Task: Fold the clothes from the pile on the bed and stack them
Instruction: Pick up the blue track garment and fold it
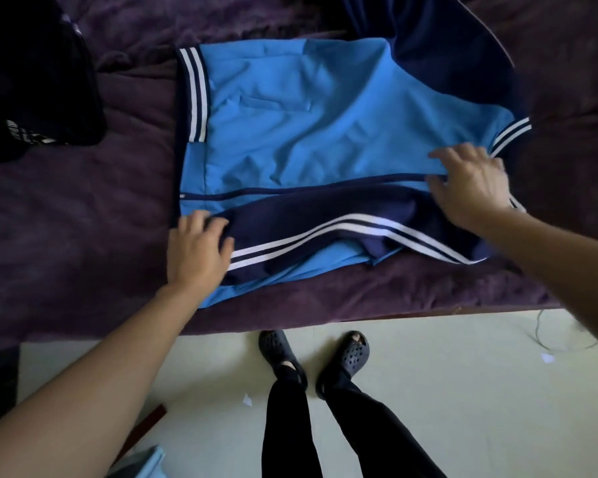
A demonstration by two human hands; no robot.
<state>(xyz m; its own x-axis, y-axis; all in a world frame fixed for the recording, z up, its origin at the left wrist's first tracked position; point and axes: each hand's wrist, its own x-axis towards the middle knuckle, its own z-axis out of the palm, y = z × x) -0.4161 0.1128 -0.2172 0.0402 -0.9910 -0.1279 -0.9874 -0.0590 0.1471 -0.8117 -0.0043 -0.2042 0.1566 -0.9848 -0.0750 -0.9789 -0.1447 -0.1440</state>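
Note:
A light blue jacket [311, 119] with navy trim and white stripes lies spread on the purple bed cover [66, 215]. Its navy sleeve [325, 215] with two white stripes is folded across the near side of the body. My left hand [197, 250] lies flat on the sleeve's left end, fingers straight. My right hand [470, 184] rests on the right part of the jacket near the zip line, fingers spread and relaxed. The other navy sleeve [446, 46] trails off toward the far right.
A black garment [35, 81] with white print lies at the far left of the bed. The bed's near edge runs just below the jacket. My legs and dark clogs [311, 357] stand on the pale floor beneath it. A light blue thing [142, 465] shows at the bottom left.

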